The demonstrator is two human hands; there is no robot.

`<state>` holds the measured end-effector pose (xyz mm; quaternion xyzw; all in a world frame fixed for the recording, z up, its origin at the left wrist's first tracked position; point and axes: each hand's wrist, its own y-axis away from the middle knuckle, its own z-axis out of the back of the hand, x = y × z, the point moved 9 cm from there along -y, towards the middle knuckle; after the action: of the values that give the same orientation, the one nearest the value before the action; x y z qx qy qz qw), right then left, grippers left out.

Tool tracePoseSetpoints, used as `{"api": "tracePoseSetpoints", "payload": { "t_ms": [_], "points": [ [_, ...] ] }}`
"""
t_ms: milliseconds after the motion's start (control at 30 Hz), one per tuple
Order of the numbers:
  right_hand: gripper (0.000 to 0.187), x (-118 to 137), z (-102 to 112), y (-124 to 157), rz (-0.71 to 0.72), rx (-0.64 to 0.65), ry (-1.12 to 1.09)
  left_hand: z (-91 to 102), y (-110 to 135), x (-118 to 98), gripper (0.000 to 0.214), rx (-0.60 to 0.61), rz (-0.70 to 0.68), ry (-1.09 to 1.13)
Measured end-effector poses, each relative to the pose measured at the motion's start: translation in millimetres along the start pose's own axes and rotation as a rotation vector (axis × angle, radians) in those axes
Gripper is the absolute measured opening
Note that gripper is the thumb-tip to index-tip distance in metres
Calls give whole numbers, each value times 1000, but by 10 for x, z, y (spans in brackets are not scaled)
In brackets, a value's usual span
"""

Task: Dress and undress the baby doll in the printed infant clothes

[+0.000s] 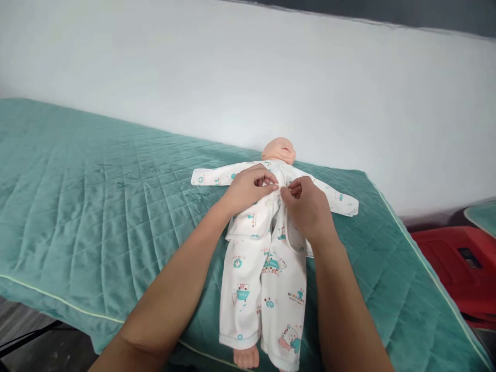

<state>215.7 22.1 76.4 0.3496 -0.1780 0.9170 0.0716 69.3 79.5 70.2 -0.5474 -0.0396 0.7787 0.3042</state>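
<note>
A baby doll (279, 150) lies on its back on a teal quilted mat (96, 196), dressed in a white printed top (251, 219) and matching trousers (263, 294). Its sleeves spread out to both sides, and one bare foot (246, 357) shows at the near edge. My left hand (250, 187) pinches the top's left front edge at the chest. My right hand (306, 206) pinches the right front edge just beside it. Fingertips of both hands nearly meet at the middle of the chest.
A white wall (271, 77) runs behind the mat. A red plastic object (457, 268) sits low at the right, past the mat's edge. Dark floor (34, 336) shows at the lower left.
</note>
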Motion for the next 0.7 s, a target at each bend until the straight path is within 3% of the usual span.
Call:
{"api": "tracePoseSetpoints", "payload": {
  "t_ms": [267, 400, 567, 700],
  "points": [
    [20, 62, 66, 27, -6, 30, 180, -7, -32, -71, 9, 59, -19, -36],
    [15, -17, 80, -16, -5, 25, -10, 4, -36, -8, 11, 37, 47, 91],
    [18, -170, 48, -17, -129, 70, -316, -26, -41, -11, 13, -2, 65, 256],
    [22, -135, -20, 9, -152, 124, -504, -71, -24, -74, 13, 3, 61, 260]
  ]
}}
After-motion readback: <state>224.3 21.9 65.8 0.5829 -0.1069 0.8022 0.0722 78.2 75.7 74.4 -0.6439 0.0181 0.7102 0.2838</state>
